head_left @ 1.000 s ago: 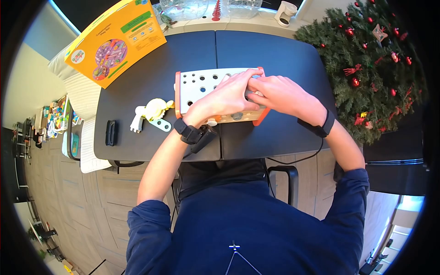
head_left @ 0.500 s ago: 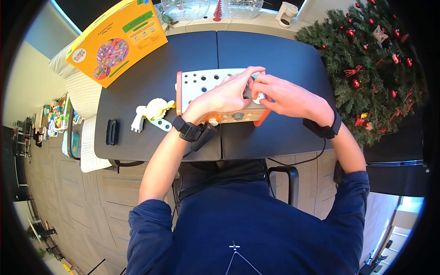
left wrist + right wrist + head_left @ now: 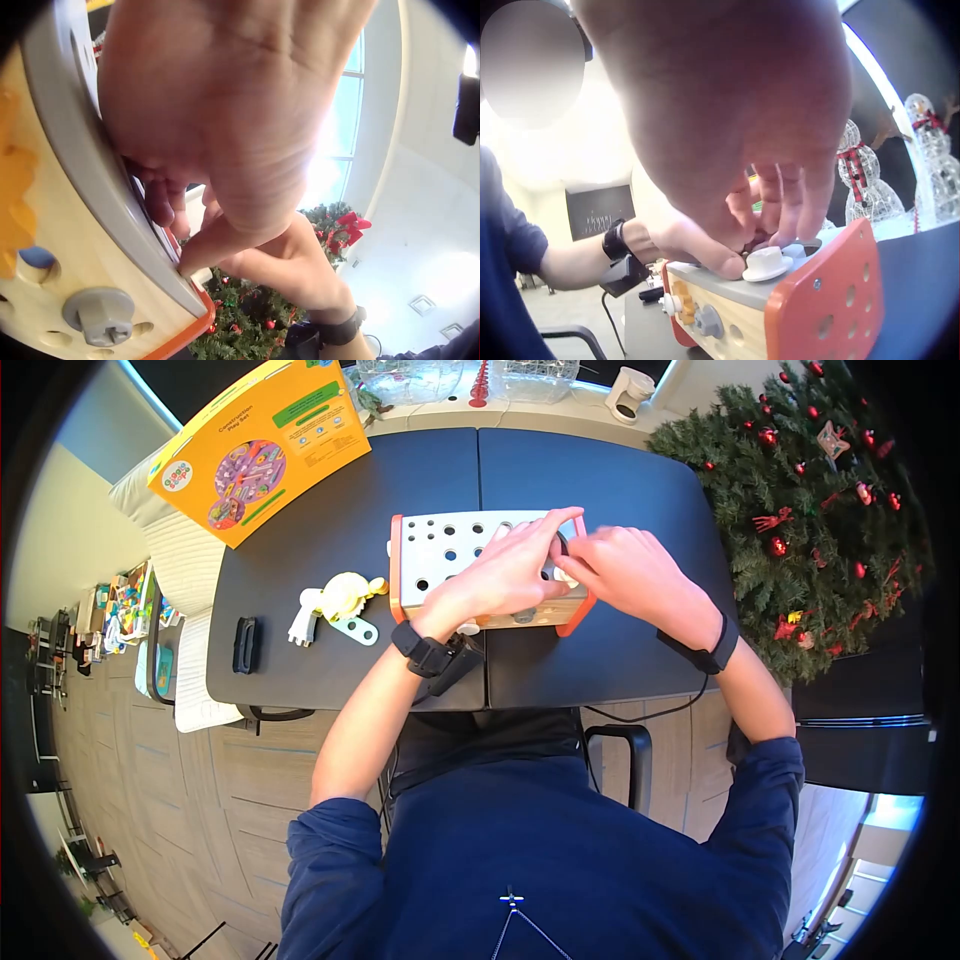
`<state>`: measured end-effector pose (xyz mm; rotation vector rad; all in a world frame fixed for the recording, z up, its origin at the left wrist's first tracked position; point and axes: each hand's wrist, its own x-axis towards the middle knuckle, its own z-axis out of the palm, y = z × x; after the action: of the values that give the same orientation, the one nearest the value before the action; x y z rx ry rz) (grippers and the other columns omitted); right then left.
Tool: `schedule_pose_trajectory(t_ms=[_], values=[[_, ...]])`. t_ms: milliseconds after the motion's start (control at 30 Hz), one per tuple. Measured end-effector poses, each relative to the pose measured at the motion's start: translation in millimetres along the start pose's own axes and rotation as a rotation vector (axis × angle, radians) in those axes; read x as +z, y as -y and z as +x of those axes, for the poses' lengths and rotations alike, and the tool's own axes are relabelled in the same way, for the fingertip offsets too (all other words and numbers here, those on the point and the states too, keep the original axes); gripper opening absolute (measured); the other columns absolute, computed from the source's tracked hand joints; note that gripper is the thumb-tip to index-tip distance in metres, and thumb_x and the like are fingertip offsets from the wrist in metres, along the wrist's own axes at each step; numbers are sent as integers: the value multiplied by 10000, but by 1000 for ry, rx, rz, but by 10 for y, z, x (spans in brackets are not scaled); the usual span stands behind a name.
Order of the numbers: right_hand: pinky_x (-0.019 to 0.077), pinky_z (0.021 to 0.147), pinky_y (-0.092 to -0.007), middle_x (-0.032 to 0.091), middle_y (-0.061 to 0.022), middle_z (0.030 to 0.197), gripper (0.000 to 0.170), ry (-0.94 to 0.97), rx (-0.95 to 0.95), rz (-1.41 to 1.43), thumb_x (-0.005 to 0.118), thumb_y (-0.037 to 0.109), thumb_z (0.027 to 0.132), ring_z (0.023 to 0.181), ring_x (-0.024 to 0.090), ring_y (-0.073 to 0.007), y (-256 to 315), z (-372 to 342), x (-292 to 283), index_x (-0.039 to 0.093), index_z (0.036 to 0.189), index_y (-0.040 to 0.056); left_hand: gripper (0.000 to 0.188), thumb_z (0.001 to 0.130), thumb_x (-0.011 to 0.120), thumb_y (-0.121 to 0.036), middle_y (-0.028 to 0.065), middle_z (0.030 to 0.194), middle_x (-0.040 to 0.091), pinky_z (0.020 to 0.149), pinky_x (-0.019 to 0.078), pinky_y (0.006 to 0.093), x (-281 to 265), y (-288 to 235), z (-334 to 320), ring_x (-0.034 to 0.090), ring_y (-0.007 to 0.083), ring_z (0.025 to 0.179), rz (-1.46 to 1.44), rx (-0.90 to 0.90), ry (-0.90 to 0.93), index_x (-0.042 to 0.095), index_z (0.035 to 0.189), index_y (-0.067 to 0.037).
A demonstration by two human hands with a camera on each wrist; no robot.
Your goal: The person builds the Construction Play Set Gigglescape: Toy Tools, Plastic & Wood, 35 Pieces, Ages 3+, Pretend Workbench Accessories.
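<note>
A toy workbench with a grey holed top, orange end panels and a pale wooden front stands on the table. My left hand lies across its top, index finger extended, thumb beside a white plastic bolt head near the right end. The right hand bends over that same corner with curled fingers, its fingertips just behind the bolt head in the right wrist view. I cannot tell what those fingertips hold. A grey bolt and an orange gear sit on the wooden front.
Left of the workbench lie pale yellow and white toy parts and a holed strip. A black case is farther left. A yellow box stands at the back left, a decorated tree at the right of the black table.
The right fingers come away from over the white bolt head and curl farther back. The left hand stays on the workbench top, its thumb now straighter toward the bolt head.
</note>
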<state>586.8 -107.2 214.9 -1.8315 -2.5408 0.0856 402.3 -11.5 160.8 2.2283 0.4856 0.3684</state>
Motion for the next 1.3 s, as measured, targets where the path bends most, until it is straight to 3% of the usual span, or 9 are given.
schedule_pose_trajectory(t_ms=[133, 233, 333, 433, 633, 733, 833, 933, 1300], values=[[536, 848, -446, 648, -125, 1043, 69, -1, -111, 467, 637, 127, 1010, 1007, 654, -347, 69, -53, -73, 640, 1045, 68, 874, 841, 706, -51, 177, 1402, 630, 1147, 373, 559, -13, 182, 71, 600, 368, 1329, -110, 56, 60, 333, 1629, -116], [531, 876, -441, 616, -137, 1062, 79, -118, -264, 409, 654, 111, 993, 1019, 631, -353, -19, 11, 72, 620, 1023, 46, 889, 829, 701, -54, 190, 1479, 594, 1164, 356, 562, 18, 200, 69, 564, 369, 1391, -35, 94, 21, 327, 1633, -126], [541, 848, -449, 639, -167, 1074, 133, 13, -74, 380, 669, 156, 998, 1017, 662, -367, -1, 40, -15, 620, 1016, 34, 888, 829, 742, -114, 196, 1509, 575, 1162, 360, 546, 30, 162, 50, 546, 366, 1413, -7, 99, -2, 347, 1624, -126], [555, 736, -463, 684, -182, 926, 185, -130, -16, 286, 647, 229, 1032, 872, 706, -403, 10, 53, 194, 642, 1014, 44, 871, 831, 770, -164, 190, 1472, 588, 1141, 380, 522, 28, 67, 10, 559, 360, 1385, -17, 93, -38, 381, 1609, -123], [536, 579, -499, 594, -129, 558, 282, 67, 42, -195, 572, 312, 1084, 579, 661, -417, 5, 10, 161, 673, 1012, 58, 792, 848, 721, -87, 146, 1219, 618, 1084, 416, 487, 0, 84, 21, 606, 345, 1189, -76, 38, 6, 427, 1582, -115], [542, 609, -473, 658, -137, 717, 258, 170, 151, -140, 609, 302, 1057, 674, 698, -372, 20, -24, 96, 670, 1094, 54, 766, 838, 646, -7, 138, 1168, 604, 1079, 418, 480, 12, 214, 54, 604, 343, 1148, -133, 81, 9, 436, 1567, -107], [546, 698, -435, 669, -130, 916, 306, -206, -81, -109, 653, 295, 1018, 813, 706, -310, 93, -111, 110, 658, 1209, 55, 768, 810, 582, 40, 151, 1204, 602, 1094, 412, 479, -7, 183, 28, 599, 351, 1166, -136, 104, 4, 443, 1552, -104], [532, 783, -403, 633, -120, 1052, 394, -236, -154, -210, 680, 280, 990, 918, 682, -253, 26, -94, 211, 631, 1306, 50, 781, 787, 566, 40, 163, 1240, 598, 1117, 399, 488, 1, 174, 23, 587, 358, 1192, -164, 112, -17, 447, 1544, -111], [520, 693, -358, 682, -51, 746, 310, -234, -116, -368, 691, 282, 954, 754, 707, -204, -47, 40, 492, 705, 1114, 16, 750, 803, 597, -25, 193, 1320, 585, 1158, 355, 512, 16, 146, 15, 556, 383, 1280, -134, 105, -46, 457, 1530, -145]])
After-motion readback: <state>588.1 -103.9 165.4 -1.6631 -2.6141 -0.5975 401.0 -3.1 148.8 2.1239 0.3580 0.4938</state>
